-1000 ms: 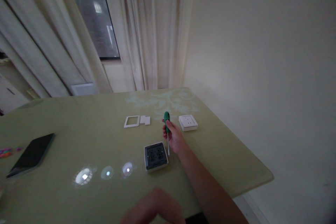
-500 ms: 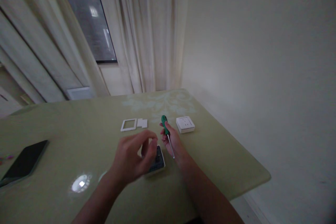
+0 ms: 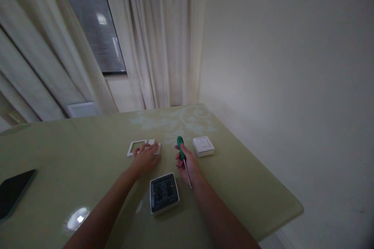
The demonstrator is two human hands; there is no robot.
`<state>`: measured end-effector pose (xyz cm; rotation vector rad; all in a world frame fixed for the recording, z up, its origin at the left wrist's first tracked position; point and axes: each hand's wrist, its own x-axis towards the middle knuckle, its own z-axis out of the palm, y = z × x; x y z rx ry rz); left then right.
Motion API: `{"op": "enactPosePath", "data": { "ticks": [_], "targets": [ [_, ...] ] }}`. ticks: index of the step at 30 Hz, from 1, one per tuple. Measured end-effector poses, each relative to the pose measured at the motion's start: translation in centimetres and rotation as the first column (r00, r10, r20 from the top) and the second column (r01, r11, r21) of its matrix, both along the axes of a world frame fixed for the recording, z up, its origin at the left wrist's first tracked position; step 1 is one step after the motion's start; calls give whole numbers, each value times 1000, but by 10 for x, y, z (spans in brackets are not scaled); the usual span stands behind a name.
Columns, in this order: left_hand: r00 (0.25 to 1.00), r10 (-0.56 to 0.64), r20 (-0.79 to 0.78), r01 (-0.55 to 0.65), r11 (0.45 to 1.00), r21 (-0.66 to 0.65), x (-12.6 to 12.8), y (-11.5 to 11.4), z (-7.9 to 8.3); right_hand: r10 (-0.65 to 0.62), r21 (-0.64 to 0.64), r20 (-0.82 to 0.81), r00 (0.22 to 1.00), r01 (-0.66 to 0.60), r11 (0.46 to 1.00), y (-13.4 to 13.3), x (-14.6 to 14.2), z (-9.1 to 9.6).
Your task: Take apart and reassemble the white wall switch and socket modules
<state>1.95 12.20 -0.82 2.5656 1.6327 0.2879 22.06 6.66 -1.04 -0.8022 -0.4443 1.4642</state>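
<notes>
In my right hand (image 3: pixel 189 167) is a screwdriver (image 3: pixel 180 146) with a green handle, its metal shaft pointing back toward me. My left hand (image 3: pixel 145 160) reaches over a square white frame (image 3: pixel 132 148) and some small white cover pieces (image 3: pixel 151 141), fingers apart and partly hiding them. Whether the fingertips touch the pieces I cannot tell. Between my forearms lies a square socket unit (image 3: pixel 164 193) with a white rim and a dark, uncovered face. Just right of the screwdriver sits a closed white wall socket (image 3: pixel 203 146).
A dark tablet or phone (image 3: pixel 14 190) lies at the left of the green-covered table (image 3: pixel 239 186). Pale curtains (image 3: pixel 163 39) and a window stand behind the table, and a bare wall (image 3: pixel 277 85) runs along its right side.
My left hand has moved from above the dark-faced socket unit, forward and left to the white frame and cover pieces, its fingers spreading. The right hand keeps hold of the screwdriver.
</notes>
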Motion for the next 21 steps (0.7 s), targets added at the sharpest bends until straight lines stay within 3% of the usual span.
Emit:
{"op": "enactPosePath", "data": {
  "ticks": [13, 16, 21],
  "targets": [
    [997, -56, 51, 55, 998, 33, -46, -57, -3, -7, -63, 10, 1000, 7, 998, -9, -1, 1],
    [979, -63, 195, 50, 996, 72, -55, -66, -6, -11, -86, 28, 1000, 13, 996, -13, -3, 0],
    [867, -169, 469, 74, 974, 215, -47, -92, 4, -23, -121, 38, 999, 28, 992, -16, -7, -2]
  ]
}}
